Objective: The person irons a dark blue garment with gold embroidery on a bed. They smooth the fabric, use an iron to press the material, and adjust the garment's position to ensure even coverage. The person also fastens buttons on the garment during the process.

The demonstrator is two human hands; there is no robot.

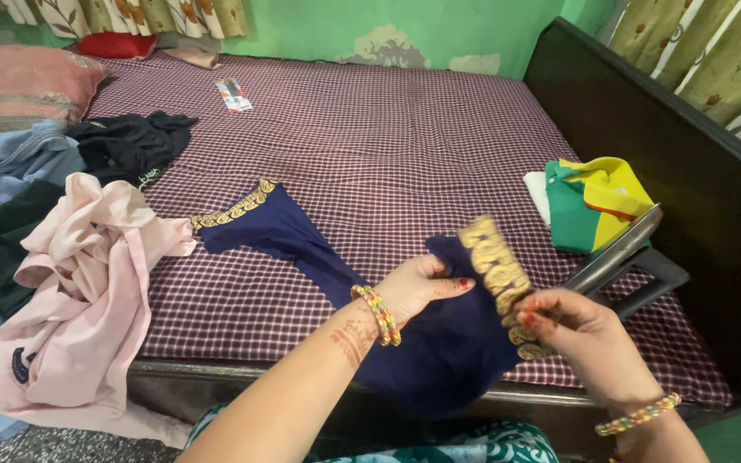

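both forearms bare, no sleeves. left hand (418, 287): multicolour beaded bangle at wrist, reddish henna marking on inner forearm, red nail polish. right hand (576, 330): matching beaded bangle, red nails. teal patterned garment at lap.

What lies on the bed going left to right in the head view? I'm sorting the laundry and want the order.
Pink garment → navy garment with gold trim → left hand → right hand → folded green and yellow cloth.
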